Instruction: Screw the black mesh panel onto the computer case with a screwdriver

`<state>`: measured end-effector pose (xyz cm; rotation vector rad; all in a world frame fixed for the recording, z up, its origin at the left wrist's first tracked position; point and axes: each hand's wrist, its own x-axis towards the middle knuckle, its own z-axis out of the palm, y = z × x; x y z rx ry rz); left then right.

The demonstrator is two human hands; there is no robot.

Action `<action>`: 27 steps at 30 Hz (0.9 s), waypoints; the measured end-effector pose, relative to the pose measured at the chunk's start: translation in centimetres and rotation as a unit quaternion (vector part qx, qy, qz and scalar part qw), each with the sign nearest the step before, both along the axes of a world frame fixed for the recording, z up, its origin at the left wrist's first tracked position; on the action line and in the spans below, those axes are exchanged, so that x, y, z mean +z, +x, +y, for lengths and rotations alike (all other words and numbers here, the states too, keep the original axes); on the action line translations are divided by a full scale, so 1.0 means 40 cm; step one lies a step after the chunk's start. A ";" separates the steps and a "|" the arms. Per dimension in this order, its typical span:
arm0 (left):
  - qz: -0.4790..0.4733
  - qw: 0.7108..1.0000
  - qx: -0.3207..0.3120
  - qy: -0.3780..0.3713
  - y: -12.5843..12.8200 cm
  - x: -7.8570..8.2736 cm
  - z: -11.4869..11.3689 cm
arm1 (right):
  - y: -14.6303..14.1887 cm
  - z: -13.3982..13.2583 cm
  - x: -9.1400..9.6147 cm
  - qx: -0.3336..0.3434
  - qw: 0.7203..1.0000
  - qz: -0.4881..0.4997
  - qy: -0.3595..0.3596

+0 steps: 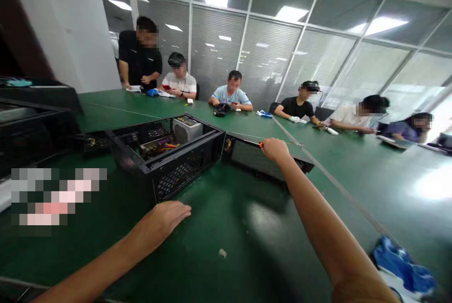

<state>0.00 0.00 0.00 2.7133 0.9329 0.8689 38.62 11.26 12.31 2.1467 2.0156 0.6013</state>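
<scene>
A black computer case [187,171] lies on its side, its open top showing a silver power supply [188,131], a board and coloured wires. Just in front of its near corner, my left hand [167,216] rests on the table with fingers stretched out, holding nothing. Against the right end of the case stands a black front panel [252,158], tilted, with a large dark rectangle in it. My right hand [275,149] is closed at the panel's upper edge. A small orange-ended thing [261,144] pokes out of that fist; the rest of it is hidden by my fingers.
More black computer cases [31,124] stand at the left. A blue-and-white cloth or glove [404,263] lies at the lower right. A pale scrap [222,253] is on the green table [212,274]. Several people sit or stand along the far side, before a glass partition.
</scene>
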 end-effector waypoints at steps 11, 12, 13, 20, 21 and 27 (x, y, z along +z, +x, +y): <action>-0.137 0.982 -0.032 -0.130 0.276 0.074 0.230 | 0.029 0.026 0.003 0.054 0.998 -0.018 -0.003; -0.153 0.979 -0.021 -0.133 0.287 0.067 0.249 | 0.028 0.028 0.002 0.049 0.999 -0.015 -0.001; -0.170 0.976 -0.007 -0.136 0.297 0.060 0.269 | 0.026 0.029 0.002 0.043 0.999 -0.012 -0.002; -0.277 0.935 0.043 -0.216 0.352 0.020 0.363 | 0.012 0.045 0.025 0.003 1.000 0.012 -0.021; -0.293 0.927 0.039 -0.233 0.359 0.014 0.370 | 0.013 0.048 0.029 0.002 1.000 0.016 -0.023; -0.401 0.843 -0.015 -0.359 0.392 -0.008 0.412 | 0.024 0.064 0.042 0.005 0.999 0.034 -0.042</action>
